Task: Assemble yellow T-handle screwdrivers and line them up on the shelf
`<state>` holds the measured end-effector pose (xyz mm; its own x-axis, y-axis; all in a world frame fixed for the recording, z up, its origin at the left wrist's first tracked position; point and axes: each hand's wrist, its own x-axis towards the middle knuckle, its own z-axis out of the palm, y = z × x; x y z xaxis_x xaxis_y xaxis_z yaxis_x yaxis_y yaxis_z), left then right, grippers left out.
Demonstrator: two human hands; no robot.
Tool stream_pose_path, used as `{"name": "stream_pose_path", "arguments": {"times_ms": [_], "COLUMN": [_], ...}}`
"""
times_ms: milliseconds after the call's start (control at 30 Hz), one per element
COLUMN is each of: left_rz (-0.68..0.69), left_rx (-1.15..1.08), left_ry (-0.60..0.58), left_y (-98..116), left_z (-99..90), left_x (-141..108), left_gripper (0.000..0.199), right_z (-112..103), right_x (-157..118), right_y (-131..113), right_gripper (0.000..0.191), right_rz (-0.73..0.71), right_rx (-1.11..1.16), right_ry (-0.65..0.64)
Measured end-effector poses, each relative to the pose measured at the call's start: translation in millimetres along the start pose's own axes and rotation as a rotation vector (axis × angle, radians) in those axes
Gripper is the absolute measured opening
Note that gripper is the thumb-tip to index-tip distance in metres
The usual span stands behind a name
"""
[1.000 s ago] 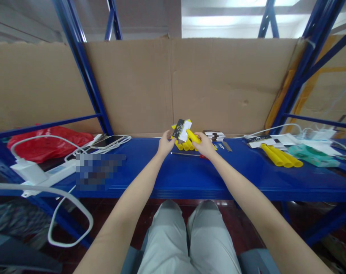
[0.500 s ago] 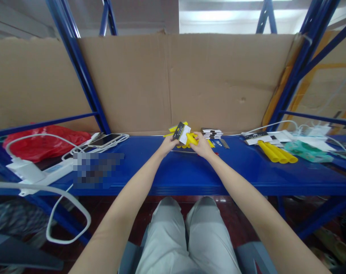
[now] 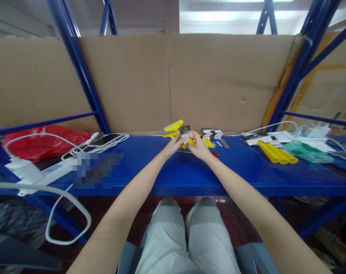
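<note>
Over the blue table (image 3: 173, 175), my left hand (image 3: 174, 145) is closed on a black-and-white printed card (image 3: 185, 130). My right hand (image 3: 200, 147) is closed on a yellow piece (image 3: 191, 142) at the card's lower edge, and its fingers touch the card too. Just behind my left hand lie yellow scraper-like tools (image 3: 173, 126). Small yellow pieces (image 3: 208, 143) lie to the right of my right hand, near a stack of folded cards (image 3: 212, 133). A tool with a red end (image 3: 215, 154) lies partly hidden under my hands.
Yellow tubes (image 3: 277, 153), more cards (image 3: 257, 138) and a green plastic packet (image 3: 307, 152) lie on the right. On the left are a red bag (image 3: 44, 142), a phone (image 3: 104, 140) and a power strip (image 3: 54, 173). Cardboard (image 3: 127, 83) stands behind the table.
The card has come lower and tilted between my hands. My hands have drawn closer together, uncovering more of the yellow tools behind and of the red end.
</note>
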<state>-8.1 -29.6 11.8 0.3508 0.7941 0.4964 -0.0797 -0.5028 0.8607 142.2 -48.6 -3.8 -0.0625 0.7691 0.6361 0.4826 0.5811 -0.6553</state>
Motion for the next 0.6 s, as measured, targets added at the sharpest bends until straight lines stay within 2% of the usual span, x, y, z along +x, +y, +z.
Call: {"name": "stream_pose_path", "arguments": {"times_ms": [133, 233, 433, 500, 600], "left_rz": [-0.005, -0.007, -0.06, -0.076, -0.096], "left_rx": [-0.044, 0.005, 0.1, 0.106, 0.103], "left_ry": [0.135, 0.255, 0.471, 0.492, 0.454], "left_y": [-0.2, 1.2, 5.3, 6.1, 6.7], "left_z": [-2.6, -5.9, -10.9, -11.8, -11.2], "left_x": [4.0, 5.0, 4.4, 4.3, 4.0], "left_gripper": [0.034, 0.027, 0.02, 0.019, 0.018], "right_z": [0.6, -3.8, -14.7, -15.5, -14.6], "right_x": [8.5, 12.8, 10.8, 9.9, 10.5], "right_y": [-0.7, -4.4, -14.6, -16.3, -15.8], "right_gripper": [0.057, 0.049, 0.021, 0.019, 0.023], "right_rz": [0.237, 0.419, 0.47, 0.482, 0.52], "right_rx": [0.422, 0.616, 0.771, 0.796, 0.809], "right_ry": [0.017, 0.08, 0.056, 0.066, 0.117]}}
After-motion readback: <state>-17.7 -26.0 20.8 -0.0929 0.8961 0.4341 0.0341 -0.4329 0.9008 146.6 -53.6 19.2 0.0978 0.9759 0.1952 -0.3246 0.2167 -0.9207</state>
